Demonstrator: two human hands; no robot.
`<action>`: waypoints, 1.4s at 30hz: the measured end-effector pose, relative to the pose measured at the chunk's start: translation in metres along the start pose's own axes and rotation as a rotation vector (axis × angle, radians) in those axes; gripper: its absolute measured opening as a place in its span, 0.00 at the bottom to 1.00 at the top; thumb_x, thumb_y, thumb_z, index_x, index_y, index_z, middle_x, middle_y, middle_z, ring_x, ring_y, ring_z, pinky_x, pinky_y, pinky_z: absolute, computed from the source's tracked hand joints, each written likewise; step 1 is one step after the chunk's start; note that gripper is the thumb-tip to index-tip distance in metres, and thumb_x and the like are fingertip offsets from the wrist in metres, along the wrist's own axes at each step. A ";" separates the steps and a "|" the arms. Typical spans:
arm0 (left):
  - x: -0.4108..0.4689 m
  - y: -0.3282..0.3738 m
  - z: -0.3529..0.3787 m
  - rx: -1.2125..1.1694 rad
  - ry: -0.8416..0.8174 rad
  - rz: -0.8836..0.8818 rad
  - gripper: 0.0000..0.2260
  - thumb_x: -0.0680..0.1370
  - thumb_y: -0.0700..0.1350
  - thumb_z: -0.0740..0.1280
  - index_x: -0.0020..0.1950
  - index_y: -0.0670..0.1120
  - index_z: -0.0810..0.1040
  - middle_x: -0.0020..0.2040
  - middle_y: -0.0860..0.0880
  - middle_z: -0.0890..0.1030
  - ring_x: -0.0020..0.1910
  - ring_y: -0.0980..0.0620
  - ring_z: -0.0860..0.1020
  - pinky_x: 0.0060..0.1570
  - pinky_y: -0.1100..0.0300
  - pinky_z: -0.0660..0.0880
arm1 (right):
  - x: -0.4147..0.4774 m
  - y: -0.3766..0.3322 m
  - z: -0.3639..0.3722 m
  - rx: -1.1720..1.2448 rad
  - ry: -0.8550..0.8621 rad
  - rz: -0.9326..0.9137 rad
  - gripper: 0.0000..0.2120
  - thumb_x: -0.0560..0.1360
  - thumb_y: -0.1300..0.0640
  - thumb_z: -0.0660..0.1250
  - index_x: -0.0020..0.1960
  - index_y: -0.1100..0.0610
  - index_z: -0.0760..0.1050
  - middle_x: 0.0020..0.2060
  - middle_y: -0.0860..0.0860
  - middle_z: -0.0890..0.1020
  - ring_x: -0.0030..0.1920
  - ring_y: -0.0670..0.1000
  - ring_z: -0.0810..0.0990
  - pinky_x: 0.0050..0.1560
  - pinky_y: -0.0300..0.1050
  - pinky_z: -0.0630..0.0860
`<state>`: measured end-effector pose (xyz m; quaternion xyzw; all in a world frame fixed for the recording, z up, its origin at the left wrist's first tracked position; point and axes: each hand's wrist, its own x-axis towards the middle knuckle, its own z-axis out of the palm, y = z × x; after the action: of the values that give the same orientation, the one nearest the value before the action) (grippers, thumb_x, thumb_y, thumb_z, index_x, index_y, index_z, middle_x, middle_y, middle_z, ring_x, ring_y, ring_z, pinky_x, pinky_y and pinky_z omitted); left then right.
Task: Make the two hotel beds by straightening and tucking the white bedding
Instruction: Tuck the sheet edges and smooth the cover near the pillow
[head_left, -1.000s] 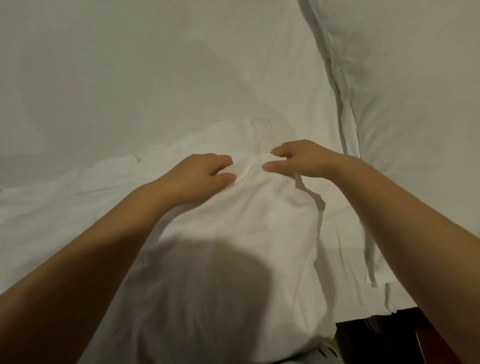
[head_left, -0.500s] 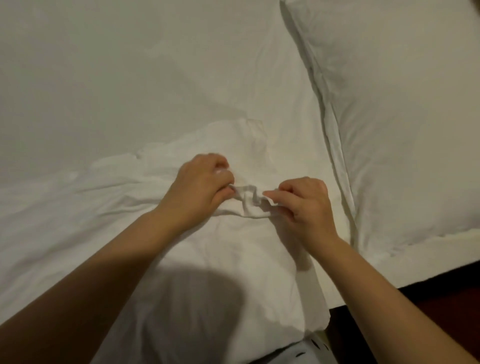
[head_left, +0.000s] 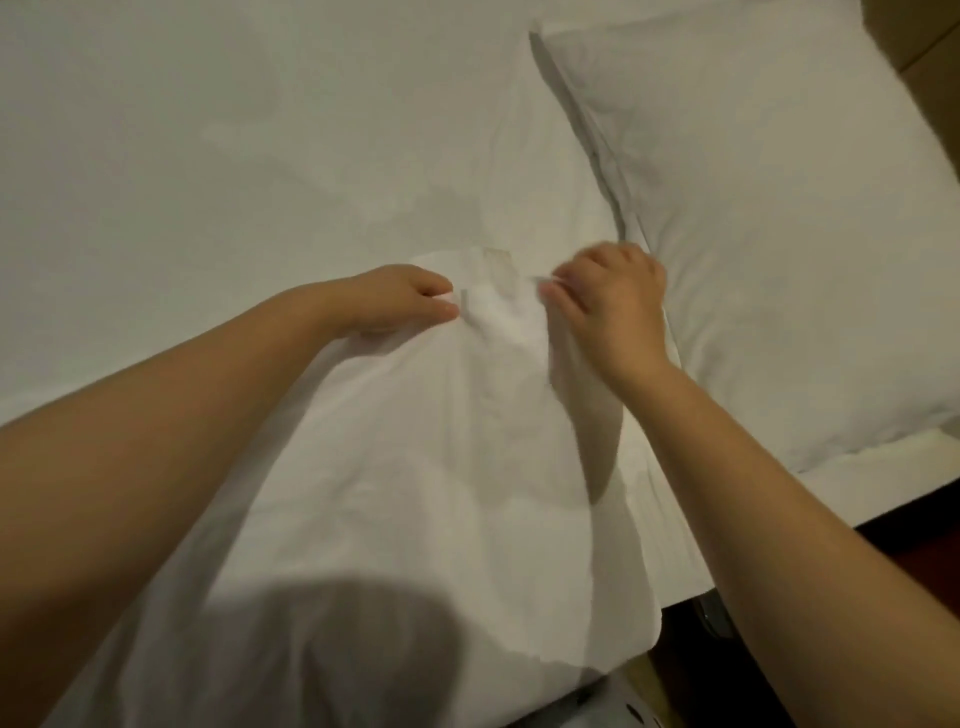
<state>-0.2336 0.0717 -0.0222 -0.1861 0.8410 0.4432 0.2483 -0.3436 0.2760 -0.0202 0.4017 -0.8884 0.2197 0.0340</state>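
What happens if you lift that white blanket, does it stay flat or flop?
Probably flops: the blanket bunches into folds where the left hand and right hand pinch it. Likely light too, since a pinch alone raises its edge.

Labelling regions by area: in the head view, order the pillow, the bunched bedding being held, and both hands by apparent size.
1. The bunched bedding and pillow: similar spans, pillow cropped, bedding nearer, so unranked.
2. The left hand and right hand: far smaller, alike.
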 end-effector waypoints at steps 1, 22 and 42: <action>-0.001 0.000 0.001 0.006 0.064 0.017 0.12 0.80 0.46 0.62 0.37 0.47 0.70 0.35 0.53 0.69 0.35 0.56 0.67 0.35 0.66 0.64 | 0.013 -0.003 0.006 0.041 -0.080 -0.030 0.13 0.73 0.48 0.64 0.44 0.55 0.83 0.45 0.53 0.82 0.50 0.58 0.78 0.57 0.48 0.61; -0.136 0.028 0.002 0.504 0.791 0.720 0.09 0.81 0.52 0.53 0.45 0.50 0.67 0.32 0.48 0.77 0.36 0.49 0.70 0.31 0.57 0.59 | 0.022 -0.045 -0.078 0.320 -0.349 -0.216 0.24 0.66 0.37 0.68 0.27 0.53 0.63 0.20 0.49 0.63 0.24 0.47 0.64 0.31 0.38 0.57; 0.058 -0.138 0.025 0.502 0.476 -0.153 0.12 0.83 0.50 0.52 0.60 0.45 0.67 0.41 0.43 0.78 0.41 0.41 0.77 0.38 0.55 0.65 | 0.068 -0.033 0.171 -0.170 -0.318 0.169 0.23 0.80 0.47 0.56 0.74 0.50 0.62 0.73 0.51 0.65 0.74 0.53 0.59 0.71 0.62 0.47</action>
<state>-0.2002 0.0128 -0.1579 -0.2799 0.9416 0.1471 0.1160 -0.3455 0.1384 -0.1462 0.3509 -0.9285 0.0795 -0.0915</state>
